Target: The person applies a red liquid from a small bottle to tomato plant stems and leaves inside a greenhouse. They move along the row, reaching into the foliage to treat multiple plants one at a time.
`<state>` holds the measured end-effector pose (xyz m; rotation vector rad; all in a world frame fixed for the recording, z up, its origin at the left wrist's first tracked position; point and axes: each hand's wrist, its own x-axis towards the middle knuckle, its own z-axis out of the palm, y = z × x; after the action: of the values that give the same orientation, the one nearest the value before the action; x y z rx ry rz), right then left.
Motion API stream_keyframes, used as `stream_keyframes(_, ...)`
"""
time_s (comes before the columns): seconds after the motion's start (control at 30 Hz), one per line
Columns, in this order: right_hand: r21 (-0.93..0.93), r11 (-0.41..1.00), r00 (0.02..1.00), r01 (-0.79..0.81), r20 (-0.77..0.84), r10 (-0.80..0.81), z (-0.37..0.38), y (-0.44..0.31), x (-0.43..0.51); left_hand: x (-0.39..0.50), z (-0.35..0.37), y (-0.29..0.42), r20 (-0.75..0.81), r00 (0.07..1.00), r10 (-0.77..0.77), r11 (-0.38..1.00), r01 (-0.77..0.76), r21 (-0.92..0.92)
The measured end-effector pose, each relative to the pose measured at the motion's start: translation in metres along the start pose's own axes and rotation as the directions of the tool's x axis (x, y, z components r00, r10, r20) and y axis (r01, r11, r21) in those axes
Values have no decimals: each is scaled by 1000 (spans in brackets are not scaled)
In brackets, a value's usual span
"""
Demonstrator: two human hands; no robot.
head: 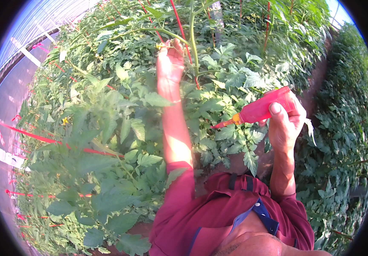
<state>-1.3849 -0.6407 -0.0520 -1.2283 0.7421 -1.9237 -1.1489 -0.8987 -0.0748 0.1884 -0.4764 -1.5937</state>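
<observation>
My left hand (171, 60) is raised in the upper middle, palm towards me, its fingers curled at a yellow tomato flower cluster (160, 46). The fingertips are partly blurred by glare. Beside it rises a green tomato stem (193, 41) with a side shoot branching over the fingers. In my right hand (285, 123) is a translucent red squeeze bottle (261, 107), gripped around its body with the thumb on the near side. The bottle tilts down to the left. It has a yellow collar (236, 119) and a tapered red nozzle (221, 124), which points towards the leaves, apart from the left hand.
Red twine (180, 24) runs up along the stem, and more red ties (52, 140) stretch to the left. Dense tomato foliage (132, 128) surrounds my left arm. Another plant row (341, 128) stands on the right past a narrow soil path (320, 70). Greenhouse sheeting (14, 86) lies far left.
</observation>
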Motion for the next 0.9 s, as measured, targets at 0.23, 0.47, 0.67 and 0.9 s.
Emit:
stream_keyframes(0.23, 5, 1000, 1000, 2, 16, -3, 4, 2, 0, -2, -4, 2, -32, 998, 47, 996, -44, 79)
stream_keyframes(0.47, -27, 1000, 999, -13, 52, 15, 12, 0, 1, -14, -23, -5, -99, 955, 278, 861, -203, 467)
stream_keyframes(0.67, -154, 983, 995, 100, -2, -101, 33, -11, 24, -55, -53, -26, 91, 979, 184, 636, -189, 748)
stream_keyframes(0.9, -588, 735, 926, 339, 68, -372, 89, -27, 76, -63, -49, -35, 177, 984, 31, 410, -174, 896)
